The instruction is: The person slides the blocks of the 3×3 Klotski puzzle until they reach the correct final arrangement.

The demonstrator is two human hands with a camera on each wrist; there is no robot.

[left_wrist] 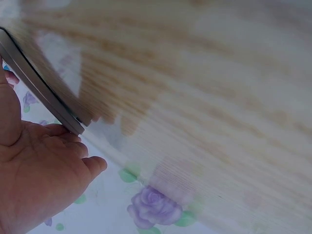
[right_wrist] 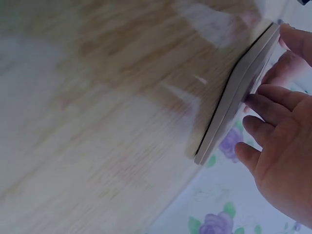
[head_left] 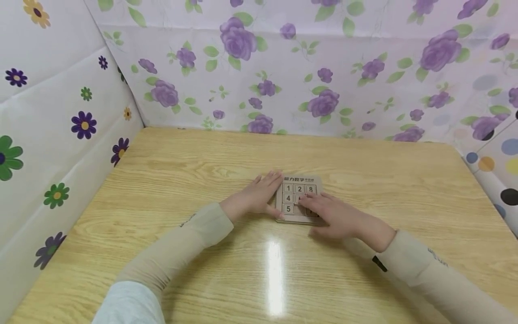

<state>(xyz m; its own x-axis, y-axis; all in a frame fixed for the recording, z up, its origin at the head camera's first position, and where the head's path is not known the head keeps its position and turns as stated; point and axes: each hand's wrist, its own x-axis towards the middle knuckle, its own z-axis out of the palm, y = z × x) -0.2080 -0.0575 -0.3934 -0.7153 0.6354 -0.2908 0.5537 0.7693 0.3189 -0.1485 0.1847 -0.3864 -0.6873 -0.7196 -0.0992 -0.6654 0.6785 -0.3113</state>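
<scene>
A flat magnetic number sliding puzzle [head_left: 299, 217] lies on the table, its numbered tiles in a square frame. Its visible tiles show 1, 2, 8 along the top row, then 4 and 5 down the left column. My left hand [head_left: 261, 193] holds the puzzle's left side, fingers at the far corner and thumb at the near one. Over the right side reaches my right hand [head_left: 333, 215], its extended fingertips touching the tiles near the middle and covering some of them. In the right wrist view, the puzzle [right_wrist: 234, 97] appears edge-on beside the loosely extended fingers.
The wood-grain table [head_left: 194, 162] extends around the puzzle, with a bright reflection in front. A purple-flowered cloth [head_left: 283, 67] hangs behind the far edge. Another flowered cloth [head_left: 56, 135] covers the left side, and a dotted one [head_left: 489, 157] the right.
</scene>
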